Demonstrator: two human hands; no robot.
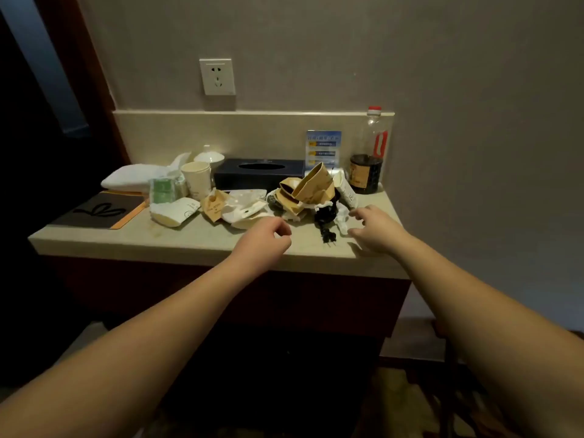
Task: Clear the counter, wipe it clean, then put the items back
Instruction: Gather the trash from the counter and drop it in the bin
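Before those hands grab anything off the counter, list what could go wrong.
1. The tall bottle with dark liquid stands upright at the back right corner, just behind the paper trash pile; pulling the pile carelessly might tip it.
2. A black power cord lies tangled in that pile, its plug near the counter edge; scooping paper could drag it off.
3. The right hand and left hand hover open, holding nothing, so loose scraps may scatter.

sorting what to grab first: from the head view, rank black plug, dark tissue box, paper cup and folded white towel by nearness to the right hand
1. black plug, just left of the right hand
2. dark tissue box, behind centre
3. paper cup, further left
4. folded white towel, far left
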